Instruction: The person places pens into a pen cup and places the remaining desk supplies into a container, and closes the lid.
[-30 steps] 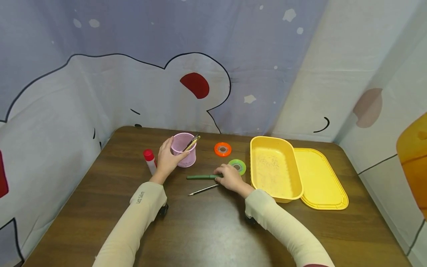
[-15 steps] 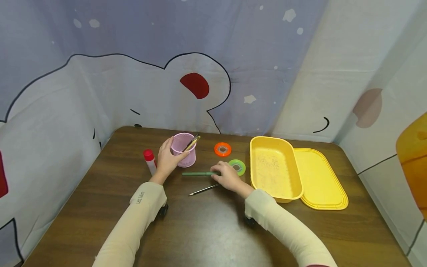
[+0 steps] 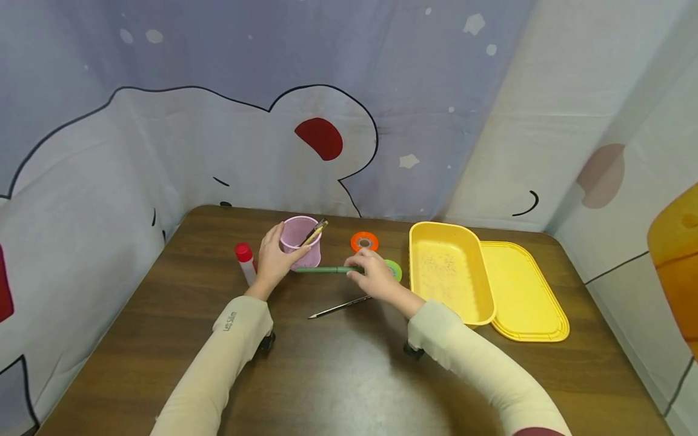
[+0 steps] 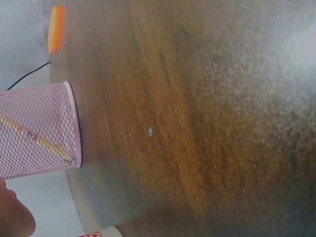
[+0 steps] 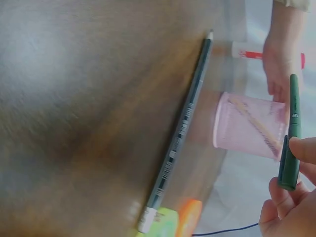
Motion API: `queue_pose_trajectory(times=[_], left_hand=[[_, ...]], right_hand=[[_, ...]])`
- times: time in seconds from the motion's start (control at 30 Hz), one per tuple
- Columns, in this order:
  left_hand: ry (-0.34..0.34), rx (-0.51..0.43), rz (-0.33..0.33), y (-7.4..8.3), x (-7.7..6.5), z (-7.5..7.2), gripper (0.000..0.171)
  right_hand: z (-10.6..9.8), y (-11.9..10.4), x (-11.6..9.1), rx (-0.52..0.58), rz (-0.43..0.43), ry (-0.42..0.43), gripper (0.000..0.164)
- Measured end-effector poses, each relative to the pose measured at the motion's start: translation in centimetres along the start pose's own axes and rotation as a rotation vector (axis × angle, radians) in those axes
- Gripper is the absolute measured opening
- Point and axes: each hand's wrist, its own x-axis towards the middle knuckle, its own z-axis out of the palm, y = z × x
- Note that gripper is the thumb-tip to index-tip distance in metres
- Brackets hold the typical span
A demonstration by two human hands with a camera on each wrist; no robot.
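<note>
My right hand (image 3: 376, 277) pinches a green capped pen (image 5: 295, 108) between thumb and fingers, held up off the table. Toward the cup points the pen's far end, overlapping the base in the head view. A pink mesh pen cup (image 3: 312, 259) stands upright, with a yellow pencil and a dark one leaning inside it. The thumb and fingers of my left hand (image 3: 274, 258) grip the cup's left side. On the wood below my right hand lies a dark pencil (image 5: 180, 131), its sharpened tip pointing left in the head view.
A red-capped glue stick (image 3: 246, 264) stands left of my left hand. Behind my right hand lie an orange tape roll (image 3: 373, 243) and a green tape roll (image 3: 397, 271). A yellow box (image 3: 412, 266) and its lid (image 3: 523, 290) occupy the table's right side.
My right hand has lifted the green pen off the table and carried it away from me and slightly left, toward the cup. The left hand and cup stay put.
</note>
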Motion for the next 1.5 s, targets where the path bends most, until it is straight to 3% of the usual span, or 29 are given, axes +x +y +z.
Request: queue_pose_trajectory(times=[0.47, 0.7, 1.27, 1.5], left_hand=[[0.016, 0.003, 0.016, -0.1, 0.1, 0.0, 0.087], [0.002, -0.006, -0.01, -0.1, 0.1, -0.1, 0.087], [-0.009, -0.018, -0.011, -0.3, 0.1, 0.0, 0.087], [0.009, -0.01, 0.006, -0.4, 0.1, 0.2, 0.086]], right_hand=[[-3.6, -1.1, 2.8, 0.011, 0.029, 0.015, 0.011], [-4.6, -1.6, 4.8, -0.024, 0.05, 0.003, 0.013], [-3.8, -2.9, 8.5, -0.177, 0.052, -0.115, 0.015], [-3.5, -3.3, 9.4, -0.175, 0.051, -0.121, 0.013]])
